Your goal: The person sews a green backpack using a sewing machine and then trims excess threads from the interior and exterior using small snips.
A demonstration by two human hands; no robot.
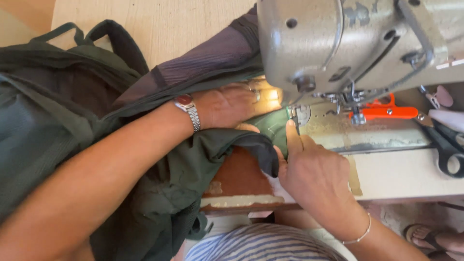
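My left hand (227,104), with a metal watch on the wrist, lies flat on dark green fabric (164,193) and presses it down beside the sewing machine's foot. My right hand (309,164) grips the edge of the same green cloth, its index finger stretched along the fabric up to the needle and presser foot (294,116). The grey sewing machine head (348,43) hangs over both hands and hides the fingertips of my left hand. The cloth belongs to a green backpack (53,96) bunched at the left, with a purple-grey panel (208,60) on top.
Black-handled scissors (447,145) lie at the right on the cream table (411,174). An orange plastic part (386,112) sits behind the needle plate. Below the table edge are a striped garment (261,246) and a sandalled foot (435,237).
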